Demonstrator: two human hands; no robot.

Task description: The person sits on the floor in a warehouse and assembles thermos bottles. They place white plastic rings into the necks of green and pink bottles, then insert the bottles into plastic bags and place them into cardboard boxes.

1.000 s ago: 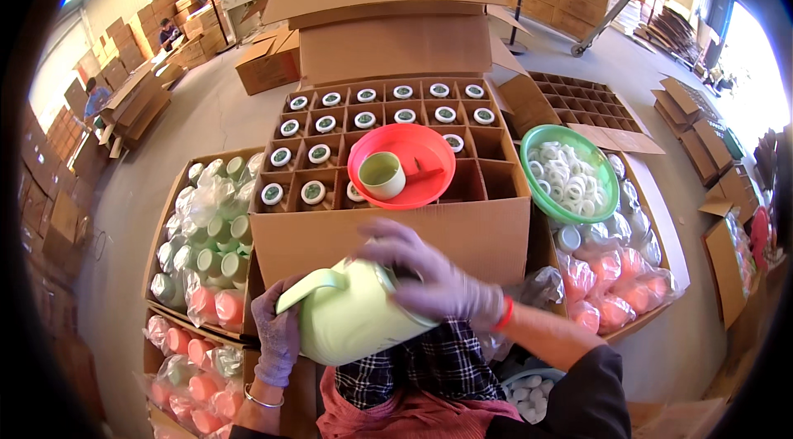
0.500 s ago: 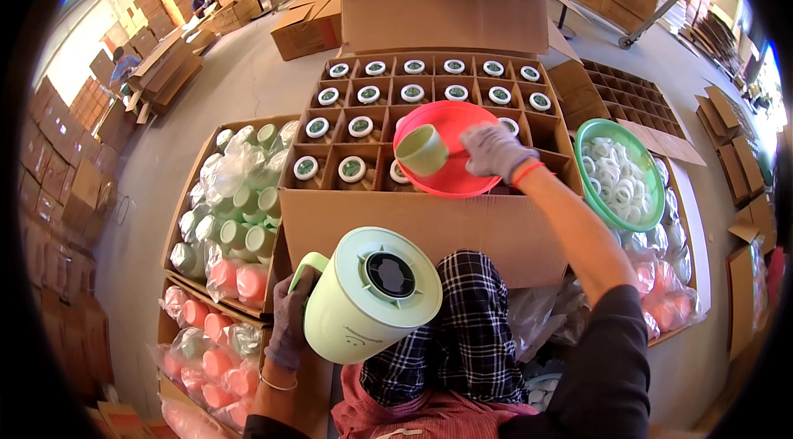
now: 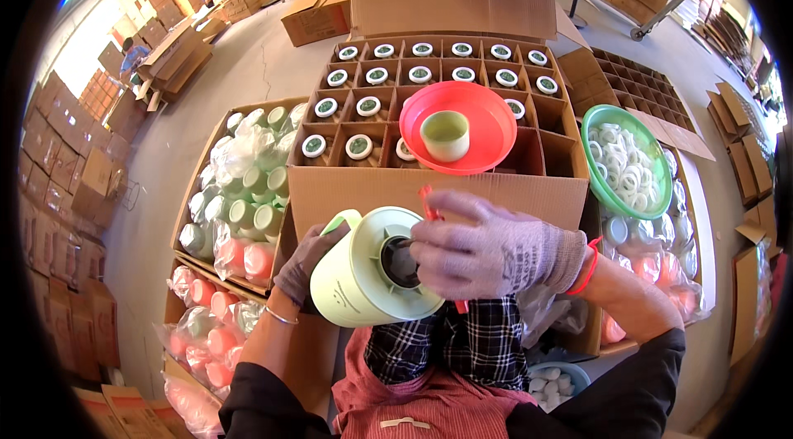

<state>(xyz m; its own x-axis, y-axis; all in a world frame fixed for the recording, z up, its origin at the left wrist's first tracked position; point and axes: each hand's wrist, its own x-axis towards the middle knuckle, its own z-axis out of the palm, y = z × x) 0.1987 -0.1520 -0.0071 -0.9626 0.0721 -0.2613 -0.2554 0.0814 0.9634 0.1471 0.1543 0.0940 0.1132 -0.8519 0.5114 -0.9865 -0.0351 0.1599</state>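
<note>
A light green jug [image 3: 351, 282] with a side handle is tilted in front of my lap. Its round, ribbed end, with a dark disc [image 3: 400, 261] in the centre, faces up and toward the right. My gloved left hand [image 3: 307, 264] grips the jug at its handle side. Over the ribbed end is my gloved right hand [image 3: 487, 245], fingers curled. A narrow red plastic piece [image 3: 427, 203] pokes out above and below that hand; most of it is hidden. Beyond, a pale green cup [image 3: 446, 137] stands in a shallow red basin [image 3: 496, 121].
The basin rests on a divided carton [image 3: 429, 191] of white-capped bottles. A green basket [image 3: 661, 191] of white rings stands right. Cartons of bagged green cups [image 3: 242, 212] and pink cups [image 3: 219, 348] lie left. Near my right knee sits a blue bowl [image 3: 582, 377] of white pieces.
My right hand has come back from the red basin to the jug, now with a red piece. The cup went from tilted to upright. The jug has tipped further and risen slightly.
</note>
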